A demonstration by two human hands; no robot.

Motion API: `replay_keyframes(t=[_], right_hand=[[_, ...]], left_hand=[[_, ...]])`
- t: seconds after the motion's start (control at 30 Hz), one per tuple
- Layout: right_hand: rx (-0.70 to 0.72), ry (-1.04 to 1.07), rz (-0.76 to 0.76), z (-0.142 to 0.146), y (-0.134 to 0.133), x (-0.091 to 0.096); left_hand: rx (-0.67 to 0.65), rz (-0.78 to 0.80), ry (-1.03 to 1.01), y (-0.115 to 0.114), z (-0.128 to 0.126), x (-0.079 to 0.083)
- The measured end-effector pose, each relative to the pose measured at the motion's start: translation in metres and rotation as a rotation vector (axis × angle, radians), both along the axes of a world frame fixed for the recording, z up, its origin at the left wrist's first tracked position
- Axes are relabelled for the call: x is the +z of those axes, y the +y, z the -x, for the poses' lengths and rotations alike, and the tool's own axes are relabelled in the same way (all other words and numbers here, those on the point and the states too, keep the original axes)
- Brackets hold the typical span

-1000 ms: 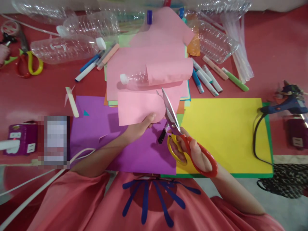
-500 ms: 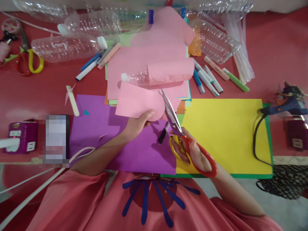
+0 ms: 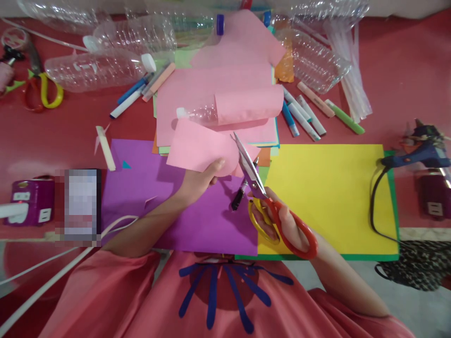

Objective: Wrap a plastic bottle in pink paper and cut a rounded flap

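Note:
My left hand [image 3: 204,180] pinches the lower edge of a pink paper [image 3: 197,148], thumb on top. The paper is held above a purple sheet [image 3: 207,225]. In my right hand [image 3: 278,218] are scissors [image 3: 252,171] with one red and one yellow handle loop, my fingers through the loops. Their blades point up and left across the paper's right part, with a curved cut edge beside them. A dark-capped pen [image 3: 239,197] lies on the purple sheet under the scissors. Behind the paper, a clear bottle wrapped in pink paper [image 3: 250,104] lies on a paper stack.
Clear plastic bottles [image 3: 95,70] lie along the back. Markers [image 3: 303,112] are scattered left and right of the stack. A yellow sheet [image 3: 327,197] lies on the right, near a blue glue gun [image 3: 416,157]. A phone [image 3: 82,204] and white cable [image 3: 63,277] are at left.
The scissor blades have shifted slightly left and look a little closer together on the paper. The pink paper has moved slightly left with my left hand.

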State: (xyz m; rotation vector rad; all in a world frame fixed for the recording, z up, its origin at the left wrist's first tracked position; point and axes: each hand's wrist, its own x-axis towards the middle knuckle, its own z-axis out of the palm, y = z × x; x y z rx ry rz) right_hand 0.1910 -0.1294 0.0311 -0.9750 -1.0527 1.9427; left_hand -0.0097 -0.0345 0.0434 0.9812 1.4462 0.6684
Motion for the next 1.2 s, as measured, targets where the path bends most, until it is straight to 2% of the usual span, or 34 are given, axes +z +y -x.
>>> replay_keyframes(t=[0.13,0.27,0.43,0.6,0.97,1.2], right_hand=[[0.020,0.001,-0.001,-0.007,0.001,0.002],[0.036,-0.009,-0.017,-0.010,0.003,0.005],[0.007,-0.005,0.013,-0.005,0.003,0.010],[0.013,-0.012,-0.020,-0.004,0.003,0.011],[-0.001,-0.025,0.037,-0.007,0.000,0.000],[-0.030,-0.058,0.074,-0.009,-0.001,0.000]], left_hand=[[-0.056,-0.053,0.002,0.000,0.001,0.002],[-0.075,-0.030,-0.004,0.001,0.001,-0.001],[-0.053,-0.030,-0.021,0.001,0.000,-0.002],[-0.019,-0.036,-0.036,0.002,0.000,-0.002],[-0.022,-0.150,-0.212,0.004,0.000,-0.007],[0.037,-0.177,-0.222,0.008,0.001,-0.012]])
